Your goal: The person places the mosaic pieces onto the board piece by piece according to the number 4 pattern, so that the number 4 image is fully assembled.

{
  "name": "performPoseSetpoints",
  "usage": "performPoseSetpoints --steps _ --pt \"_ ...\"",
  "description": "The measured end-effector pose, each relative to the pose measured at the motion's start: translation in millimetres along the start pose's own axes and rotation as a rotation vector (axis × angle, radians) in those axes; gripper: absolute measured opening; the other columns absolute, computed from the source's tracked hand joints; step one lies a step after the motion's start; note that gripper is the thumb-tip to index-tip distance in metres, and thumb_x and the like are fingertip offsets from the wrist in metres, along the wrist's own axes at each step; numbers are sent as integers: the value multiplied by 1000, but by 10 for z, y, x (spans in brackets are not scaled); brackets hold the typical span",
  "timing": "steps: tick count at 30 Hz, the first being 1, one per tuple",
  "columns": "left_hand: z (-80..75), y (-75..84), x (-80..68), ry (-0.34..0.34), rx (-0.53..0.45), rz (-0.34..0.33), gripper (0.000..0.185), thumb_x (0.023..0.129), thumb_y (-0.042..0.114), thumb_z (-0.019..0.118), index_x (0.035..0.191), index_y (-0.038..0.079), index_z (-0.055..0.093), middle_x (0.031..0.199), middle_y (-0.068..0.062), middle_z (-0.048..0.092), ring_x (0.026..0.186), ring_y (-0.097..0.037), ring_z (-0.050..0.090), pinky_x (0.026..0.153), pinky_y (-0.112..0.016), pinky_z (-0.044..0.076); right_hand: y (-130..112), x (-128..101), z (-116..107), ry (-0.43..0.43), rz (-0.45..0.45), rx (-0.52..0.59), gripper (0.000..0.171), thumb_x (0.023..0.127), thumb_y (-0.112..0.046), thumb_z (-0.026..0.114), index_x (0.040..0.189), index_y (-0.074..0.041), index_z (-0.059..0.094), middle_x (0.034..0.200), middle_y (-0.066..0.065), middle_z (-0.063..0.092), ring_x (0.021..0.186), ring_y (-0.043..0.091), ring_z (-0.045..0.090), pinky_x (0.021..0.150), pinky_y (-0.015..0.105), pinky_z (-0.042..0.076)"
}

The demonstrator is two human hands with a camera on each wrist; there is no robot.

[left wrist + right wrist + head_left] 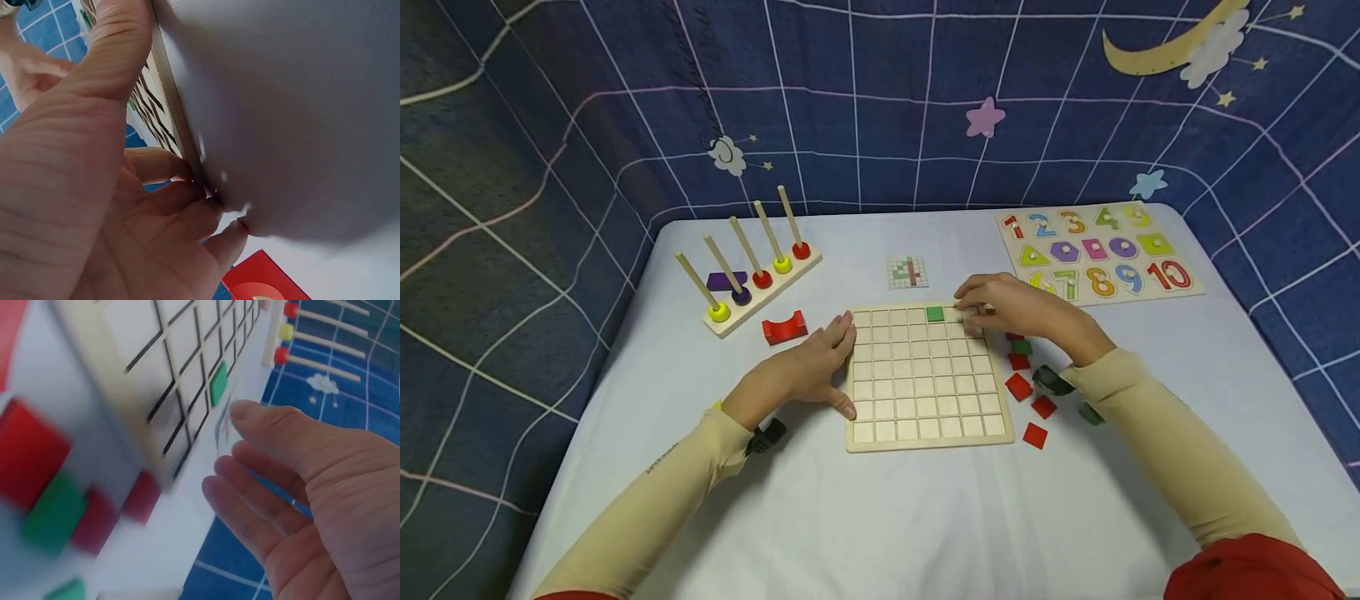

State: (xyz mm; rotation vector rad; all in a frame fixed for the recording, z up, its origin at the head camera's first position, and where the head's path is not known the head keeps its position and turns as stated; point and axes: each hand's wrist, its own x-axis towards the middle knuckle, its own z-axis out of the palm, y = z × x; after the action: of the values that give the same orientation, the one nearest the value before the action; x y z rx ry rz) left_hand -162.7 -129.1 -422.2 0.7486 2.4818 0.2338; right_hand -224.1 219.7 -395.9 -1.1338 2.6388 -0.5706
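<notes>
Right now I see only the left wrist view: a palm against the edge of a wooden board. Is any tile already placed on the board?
Observer: Yes, one green tile sits in the top row of the grid board.
Operator: Where is the other hand?
Observer: The right hand is over the board's top right corner, fingers relaxed, palm empty.
Operator: Are there spare tiles?
Observer: Loose red tiles and a few green ones lie on the table, right of the board.

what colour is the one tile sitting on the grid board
Green: the tile sits in the board's top row, clearest in the head view.
</notes>
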Motion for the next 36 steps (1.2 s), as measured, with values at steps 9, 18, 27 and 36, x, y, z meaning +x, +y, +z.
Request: performPoseSetpoints --steps 9,18,27,36 --pt "0 2 6 4 23 -1 138 78 58 89 169 -7 8 181 -23 -3 169 -44 3 136 -57 18 137 -435 -94 14 72 -63 24 92 -3 82 116 3 79 125 22 75 117 39 72 100 54 62" --pt "5 7 -4 14 23 12 138 77 58 90 168 -8 9 180 -24 -3 169 -43 2 136 -57 16 245 -688 -70 7 153 -122 27 88 -2 86 114 1 80 121 19 76 117 39 71 104 55 60" --pt "31 0 -8 33 44 24 138 77 59 89 168 -9 11 180 -25 0 168 -44 5 136 -57 18 262 -795 57 6 136 -37 14 91 -5 83 105 -7 82 115 9 76 110 29 69 101 52 62" --pt "23 6 -1 39 45 29 138 76 58 89 168 -9 11 180 -26 0 168 -44 4 136 -57 19 285 -800 108 -13 159 -2 19 90 -5 83 108 -9 81 112 5 73 98 21 63 91 44 61"
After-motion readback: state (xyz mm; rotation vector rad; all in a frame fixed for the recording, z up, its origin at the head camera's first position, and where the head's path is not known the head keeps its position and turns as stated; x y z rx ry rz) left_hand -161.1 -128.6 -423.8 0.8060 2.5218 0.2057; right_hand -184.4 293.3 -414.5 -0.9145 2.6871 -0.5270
